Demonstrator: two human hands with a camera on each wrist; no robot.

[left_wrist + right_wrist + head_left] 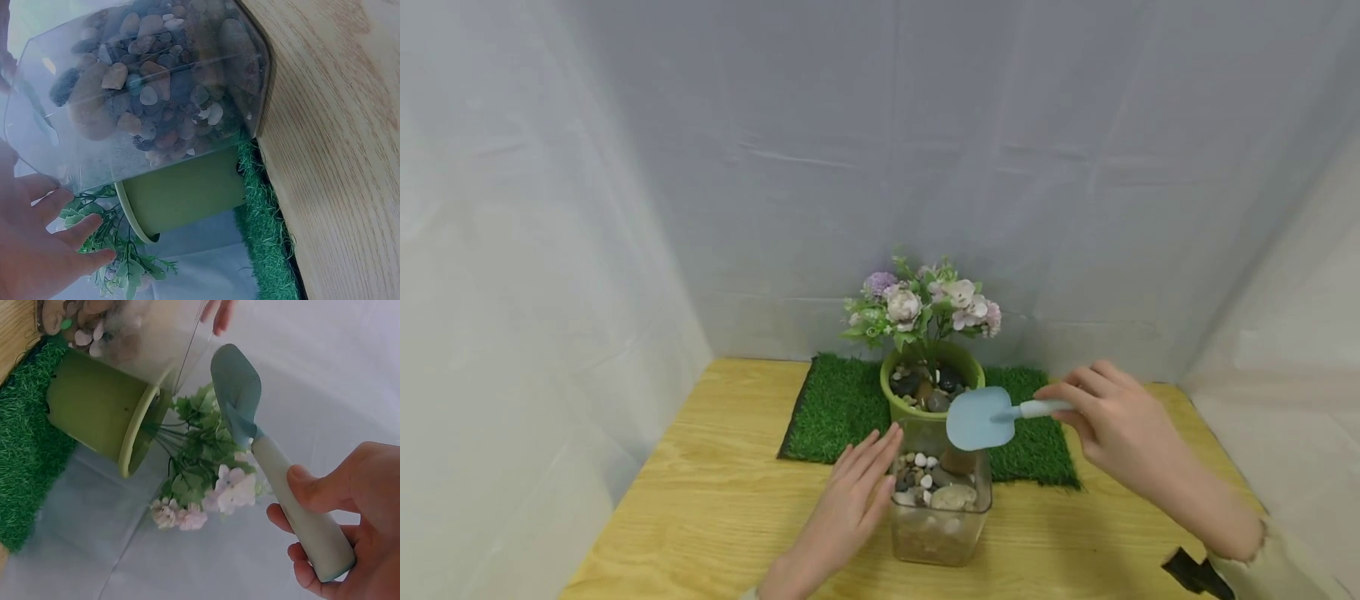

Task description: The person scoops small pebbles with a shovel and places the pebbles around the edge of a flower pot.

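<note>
My right hand [1123, 425] grips the pale handle of a small light-blue trowel [981, 418]. The blade hangs in the air above the far right part of a clear plastic container [942, 533]. Pebbles [953, 497] of mixed sizes and colours fill part of that container. At its left rim rests my left hand [850, 492], with fingers straight. Behind the container stands a green flower pot [94, 403] with pink, white and purple flowers [917, 304]. Stones [925, 387] lie inside the pot around the stems. In the right wrist view, thumb and fingers wrap the trowel's handle [300, 519].
Beneath the pot lies a mat of artificial grass [838, 408] on the wooden table [722, 500]. White sheeting [880, 150] hangs behind the table and along both sides. A dark object [1195, 573] shows by the right sleeve.
</note>
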